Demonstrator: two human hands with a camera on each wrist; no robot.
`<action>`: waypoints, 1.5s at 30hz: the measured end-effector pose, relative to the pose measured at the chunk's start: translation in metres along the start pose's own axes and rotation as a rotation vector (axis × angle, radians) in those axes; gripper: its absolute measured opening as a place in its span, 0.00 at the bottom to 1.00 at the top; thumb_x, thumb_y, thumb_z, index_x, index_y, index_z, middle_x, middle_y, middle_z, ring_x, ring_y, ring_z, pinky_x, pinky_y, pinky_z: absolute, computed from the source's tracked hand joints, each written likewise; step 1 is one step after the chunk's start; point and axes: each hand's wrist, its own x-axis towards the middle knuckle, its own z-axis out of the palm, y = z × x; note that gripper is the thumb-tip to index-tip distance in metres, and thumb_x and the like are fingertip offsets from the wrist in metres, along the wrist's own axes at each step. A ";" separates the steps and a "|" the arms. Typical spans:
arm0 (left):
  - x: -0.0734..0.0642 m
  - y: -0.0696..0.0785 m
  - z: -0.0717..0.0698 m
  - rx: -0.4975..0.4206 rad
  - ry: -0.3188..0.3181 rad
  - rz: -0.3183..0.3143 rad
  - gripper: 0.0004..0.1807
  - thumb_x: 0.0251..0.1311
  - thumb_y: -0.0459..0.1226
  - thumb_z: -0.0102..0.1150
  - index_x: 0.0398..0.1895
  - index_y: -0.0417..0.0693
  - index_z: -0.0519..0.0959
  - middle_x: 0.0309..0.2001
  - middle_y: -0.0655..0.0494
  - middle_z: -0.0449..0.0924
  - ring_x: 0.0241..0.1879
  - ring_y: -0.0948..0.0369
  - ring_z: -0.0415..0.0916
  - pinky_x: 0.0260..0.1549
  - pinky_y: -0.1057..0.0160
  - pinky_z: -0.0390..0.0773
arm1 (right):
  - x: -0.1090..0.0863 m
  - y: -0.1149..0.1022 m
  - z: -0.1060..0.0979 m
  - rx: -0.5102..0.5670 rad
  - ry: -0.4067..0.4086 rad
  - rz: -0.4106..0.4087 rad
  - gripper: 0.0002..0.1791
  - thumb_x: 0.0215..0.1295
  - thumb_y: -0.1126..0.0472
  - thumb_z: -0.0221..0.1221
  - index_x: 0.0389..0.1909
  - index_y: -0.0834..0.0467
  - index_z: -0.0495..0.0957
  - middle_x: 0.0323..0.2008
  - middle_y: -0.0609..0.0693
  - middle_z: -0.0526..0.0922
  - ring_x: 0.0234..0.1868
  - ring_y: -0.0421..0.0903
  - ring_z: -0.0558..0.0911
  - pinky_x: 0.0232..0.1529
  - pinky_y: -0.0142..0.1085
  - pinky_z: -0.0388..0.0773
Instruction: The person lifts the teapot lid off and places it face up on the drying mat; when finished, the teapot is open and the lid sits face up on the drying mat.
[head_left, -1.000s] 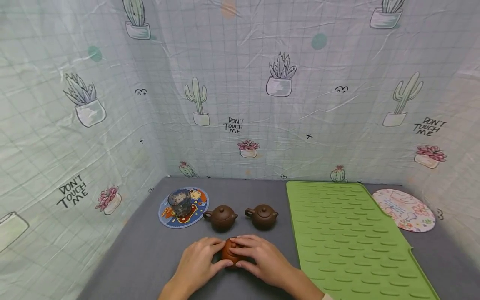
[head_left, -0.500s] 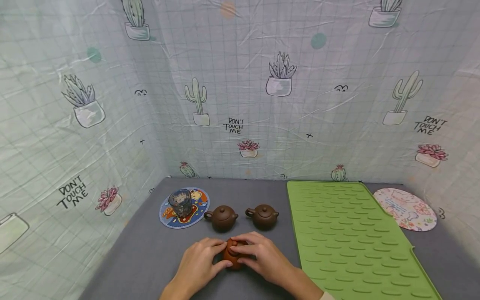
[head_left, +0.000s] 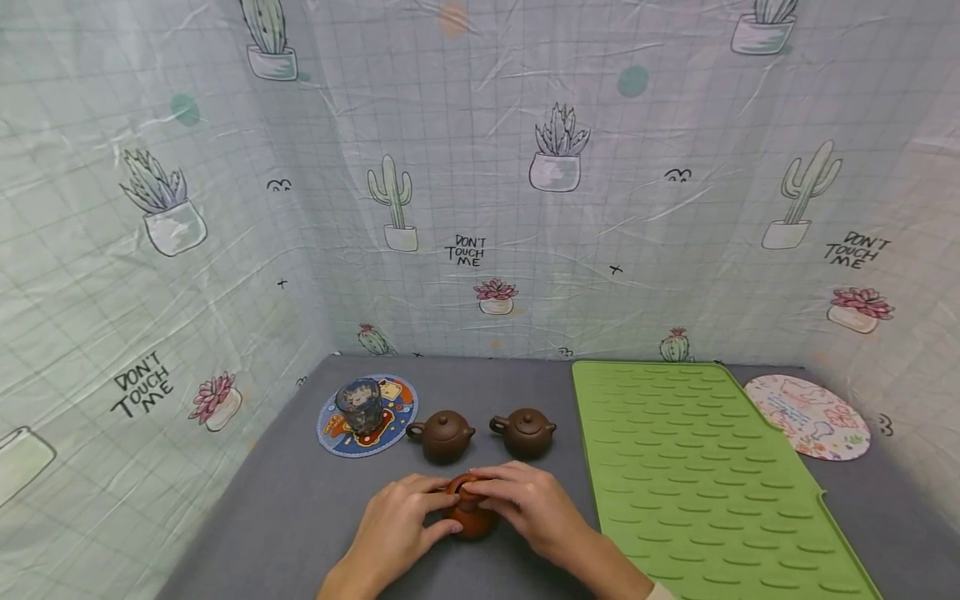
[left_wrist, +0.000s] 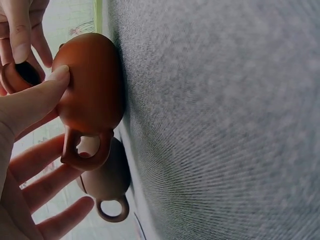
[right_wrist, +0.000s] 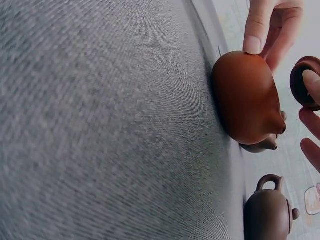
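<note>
A reddish-brown clay teapot (head_left: 476, 525) sits on the grey cloth at the front middle; in the left wrist view its body (left_wrist: 95, 80) shows a loop handle. My left hand (head_left: 397, 521) steadies it, thumb on the near side and fingers at the far side. Pinched in my right hand (head_left: 543, 517) is the teapot's lid (right_wrist: 300, 82), raised off the opening and tilted, its dark hollow underside showing in both wrist views. Behind stand two dark brown teapots, one at left (head_left: 444, 437) and one at right (head_left: 527, 433), each with its lid on.
At the back left a dark clear glass (head_left: 360, 407) stands on a blue patterned round mat (head_left: 333, 437). A green ridged mat (head_left: 697, 467) covers the right side, beside a pale floral round mat (head_left: 810, 417). Printed cloth (head_left: 615, 217) walls the table.
My right hand has lifted the lid off the teapot and tilted it, uncovering the opening. The left hand stays on the teapot's body.
</note>
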 end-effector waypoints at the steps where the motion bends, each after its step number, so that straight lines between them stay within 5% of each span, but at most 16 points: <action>1: 0.000 0.000 0.000 0.001 -0.002 0.000 0.16 0.49 0.51 0.78 0.42 0.61 0.92 0.48 0.63 0.90 0.47 0.64 0.85 0.44 0.57 0.85 | 0.000 0.000 -0.001 -0.002 -0.002 0.005 0.20 0.55 0.62 0.72 0.51 0.48 0.88 0.50 0.46 0.90 0.49 0.41 0.88 0.50 0.29 0.83; 12: -0.001 -0.001 0.002 -0.007 0.010 0.010 0.16 0.49 0.51 0.77 0.41 0.61 0.92 0.47 0.63 0.90 0.46 0.64 0.86 0.43 0.58 0.86 | -0.001 -0.003 -0.009 0.074 0.004 0.090 0.18 0.62 0.63 0.68 0.54 0.52 0.86 0.50 0.46 0.90 0.48 0.42 0.90 0.50 0.27 0.84; 27: 0.002 0.000 -0.001 -0.011 -0.017 -0.020 0.16 0.49 0.53 0.77 0.42 0.63 0.92 0.48 0.62 0.90 0.47 0.63 0.86 0.44 0.56 0.85 | -0.008 -0.006 -0.026 0.183 0.040 0.156 0.07 0.62 0.63 0.69 0.34 0.46 0.85 0.43 0.45 0.91 0.38 0.34 0.88 0.33 0.17 0.78; 38: 0.003 0.000 -0.001 -0.021 0.000 -0.011 0.16 0.50 0.53 0.76 0.42 0.64 0.92 0.48 0.63 0.90 0.47 0.63 0.86 0.44 0.56 0.85 | -0.021 -0.001 -0.054 0.195 -0.049 0.231 0.09 0.61 0.64 0.70 0.39 0.47 0.89 0.45 0.45 0.90 0.41 0.35 0.88 0.38 0.21 0.82; 45: 0.003 0.000 -0.003 -0.027 -0.008 -0.017 0.16 0.49 0.53 0.77 0.42 0.64 0.92 0.47 0.63 0.90 0.47 0.63 0.86 0.44 0.56 0.85 | -0.030 0.004 -0.080 0.160 -0.068 0.347 0.12 0.61 0.62 0.70 0.44 0.45 0.89 0.48 0.46 0.89 0.41 0.33 0.87 0.31 0.25 0.83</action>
